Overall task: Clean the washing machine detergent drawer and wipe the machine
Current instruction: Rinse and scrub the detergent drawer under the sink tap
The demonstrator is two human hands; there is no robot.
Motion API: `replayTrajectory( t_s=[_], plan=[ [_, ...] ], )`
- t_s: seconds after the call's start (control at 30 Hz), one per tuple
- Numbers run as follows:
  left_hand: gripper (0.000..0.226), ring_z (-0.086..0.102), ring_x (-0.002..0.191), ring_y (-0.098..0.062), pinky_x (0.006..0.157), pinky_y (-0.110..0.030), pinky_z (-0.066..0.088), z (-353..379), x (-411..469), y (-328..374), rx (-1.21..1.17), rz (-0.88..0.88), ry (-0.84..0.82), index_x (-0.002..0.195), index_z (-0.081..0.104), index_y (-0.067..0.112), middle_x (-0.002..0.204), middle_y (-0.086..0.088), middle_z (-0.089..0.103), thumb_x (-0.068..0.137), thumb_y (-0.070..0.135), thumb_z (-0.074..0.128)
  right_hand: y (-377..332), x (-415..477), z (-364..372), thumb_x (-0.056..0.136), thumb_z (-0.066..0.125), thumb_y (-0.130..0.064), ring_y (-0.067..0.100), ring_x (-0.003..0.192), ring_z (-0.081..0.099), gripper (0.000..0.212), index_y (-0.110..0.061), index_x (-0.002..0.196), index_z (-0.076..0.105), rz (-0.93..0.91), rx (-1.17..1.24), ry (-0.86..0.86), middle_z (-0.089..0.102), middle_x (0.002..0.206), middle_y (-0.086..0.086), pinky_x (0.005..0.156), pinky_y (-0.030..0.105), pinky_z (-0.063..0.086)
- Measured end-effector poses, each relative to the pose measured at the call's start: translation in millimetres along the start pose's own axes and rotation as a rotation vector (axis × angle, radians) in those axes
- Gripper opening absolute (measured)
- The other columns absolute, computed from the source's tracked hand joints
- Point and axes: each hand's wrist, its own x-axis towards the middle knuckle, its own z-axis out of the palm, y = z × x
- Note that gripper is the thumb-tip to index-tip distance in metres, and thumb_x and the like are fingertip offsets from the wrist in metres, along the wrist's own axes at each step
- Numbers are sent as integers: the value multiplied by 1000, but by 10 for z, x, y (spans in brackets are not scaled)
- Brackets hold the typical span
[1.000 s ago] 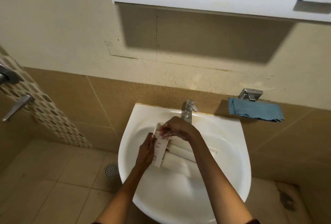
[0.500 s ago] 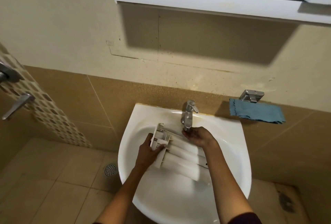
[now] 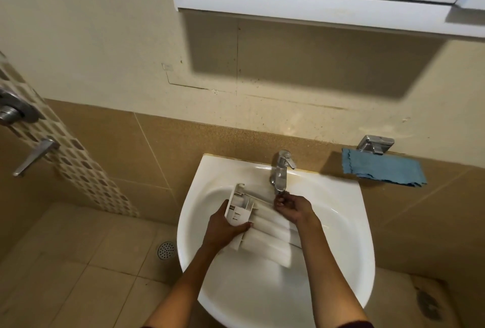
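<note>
Across the sink, drawer slants toward lower-right; left fingers grip it; right fingers perhaps curled.

I see two forearms, bare from wrist to elbow, ending in the left hand and right hand. Dark maroon cloth of the left sleeve and right sleeve shows above each elbow.

The sink is glossy white ceramic, the tap shiny metal, the drawer smooth white plastic, the cloth soft blue fabric.
</note>
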Motion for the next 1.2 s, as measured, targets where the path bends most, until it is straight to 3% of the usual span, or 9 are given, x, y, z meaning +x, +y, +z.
replayTrajectory(
  t_s=[0.2, 0.37, 0.53, 0.7, 0.8, 0.97, 1.07, 1.13, 1.2],
  plan=[
    [59, 62, 86, -8, 77, -20, 48, 13, -10, 2, 1, -4, 13, 110, 51, 35, 93, 12, 65, 62, 32, 86, 23, -218, 27, 60, 27, 7, 13, 55, 29, 22, -12, 66, 36, 57, 140, -205, 40, 51, 6, 55, 20, 21],
    [39, 67, 82, -12, 77, -34, 56, 22, -9, -24, -35, -11, 6, 104, 54, 40, 90, 10, 69, 72, 50, 73, 88, -562, 470, 85, 31, 6, 14, 39, 51, 24, -7, 71, 46, 61, -380, -386, 53, 49, 6, 41, 18, 39],
    [32, 62, 84, -24, 84, -43, 54, 38, -55, 60, -92, -112, 61, 121, 53, 18, 98, -6, 65, 98, 34, 39, 184, -773, 980, 94, 38, 8, 23, 68, 59, 25, 14, 104, 60, -170, -1256, -476, 65, 91, 26, 73, 29, 53],
    [36, 55, 77, -13, 78, -25, 45, 20, -54, 94, -22, -69, 41, 131, 47, 17, 89, 0, 60, 100, 30, 32, 92, -561, 1039, 83, 57, 9, 34, 102, 63, 28, 7, 110, 65, -511, -1521, -353, 66, 112, 23, 95, 41, 49],
    [34, 53, 62, -7, 58, -11, 41, 10, -62, 106, 11, -36, 38, 131, 45, 17, 71, 4, 56, 101, 27, 34, -44, -345, 738, 86, 57, -3, 31, 108, 61, 30, 0, 116, 62, -543, -1730, -181, 62, 122, 17, 86, 32, 51],
    [22, 59, 84, -8, 77, -19, 42, -14, -34, 106, -76, 21, 62, 118, 53, 18, 97, 0, 64, 99, 17, 43, -282, -127, 144, 91, 46, -2, 25, 81, 51, 5, -2, 92, 51, -426, -1377, 157, 58, 89, 19, 65, 31, 43],
    [21, 58, 89, -10, 78, -19, 43, -45, -14, 147, -113, 4, 25, 116, 53, 17, 102, -1, 63, 97, 12, 45, -281, -3, 45, 93, 32, 10, 24, 66, 51, 22, 14, 97, 53, -228, -684, 32, 57, 67, 16, 60, 29, 48],
    [23, 59, 93, -18, 79, -23, 45, -63, 0, 183, -117, -26, -8, 118, 53, 12, 106, -5, 63, 97, 12, 44, -209, 44, 35, 96, 27, 8, 26, 72, 53, 27, 10, 88, 53, -35, -186, -49, 61, 68, 18, 80, 30, 51],
    [20, 60, 95, -23, 80, -27, 48, -89, 20, 235, -129, -83, -27, 114, 54, 14, 105, -7, 63, 96, 12, 47, -145, 124, 58, 96, 25, 6, 26, 73, 50, 30, 5, 81, 51, 36, -27, -44, 56, 74, 18, 80, 30, 51]
  ],
)
